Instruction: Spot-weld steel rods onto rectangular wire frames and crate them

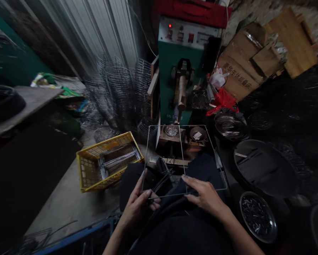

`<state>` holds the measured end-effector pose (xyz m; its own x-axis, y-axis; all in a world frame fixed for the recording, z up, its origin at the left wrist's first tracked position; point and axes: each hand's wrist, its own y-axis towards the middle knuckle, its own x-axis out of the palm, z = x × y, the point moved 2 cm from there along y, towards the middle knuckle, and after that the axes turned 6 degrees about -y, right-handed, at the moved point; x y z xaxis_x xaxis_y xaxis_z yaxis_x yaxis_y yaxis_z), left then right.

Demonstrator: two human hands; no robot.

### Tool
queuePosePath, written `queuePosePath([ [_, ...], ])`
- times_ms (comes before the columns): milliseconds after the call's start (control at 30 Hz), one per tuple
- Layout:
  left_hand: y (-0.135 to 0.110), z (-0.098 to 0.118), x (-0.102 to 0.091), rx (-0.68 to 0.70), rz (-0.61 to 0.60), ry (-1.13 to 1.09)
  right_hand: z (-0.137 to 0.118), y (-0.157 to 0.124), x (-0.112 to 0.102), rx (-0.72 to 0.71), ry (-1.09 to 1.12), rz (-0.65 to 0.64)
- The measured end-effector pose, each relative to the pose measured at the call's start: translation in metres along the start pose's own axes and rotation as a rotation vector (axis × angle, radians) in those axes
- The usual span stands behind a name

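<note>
A thin rectangular wire frame (pixel 180 126) with a middle bar stands over my lap, between me and a green welding machine (pixel 180 63). My left hand (pixel 138 205) is closed on the frame's near left corner, with a few loose wire rods beside its fingers. My right hand (pixel 204 196) pinches the frame's near edge where the middle bar meets it. My dark trousers lie under both hands.
A yellow plastic crate (pixel 90 174) with wire rods sits on the floor at left. Stacked wire racks (pixel 119 92) stand behind it. Round pans (pixel 257 216) of small metal parts and a large dark basin (pixel 265 170) are at right. Cardboard boxes (pixel 241 71) are piled at back right.
</note>
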<state>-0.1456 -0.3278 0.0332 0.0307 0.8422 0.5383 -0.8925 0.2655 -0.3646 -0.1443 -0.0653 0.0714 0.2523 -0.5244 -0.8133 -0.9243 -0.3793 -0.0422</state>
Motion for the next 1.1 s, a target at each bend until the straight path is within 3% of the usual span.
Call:
queuePosePath([
  [900,0.013,0.006,0.003,0.015,-0.039,-0.036,0.007,0.013,-0.003,0.005,0.008,-0.007],
  [1100,0.039,0.008,0.002,0.068,-0.060,-0.025,0.022,0.030,0.002,-0.029,-0.048,0.070],
])
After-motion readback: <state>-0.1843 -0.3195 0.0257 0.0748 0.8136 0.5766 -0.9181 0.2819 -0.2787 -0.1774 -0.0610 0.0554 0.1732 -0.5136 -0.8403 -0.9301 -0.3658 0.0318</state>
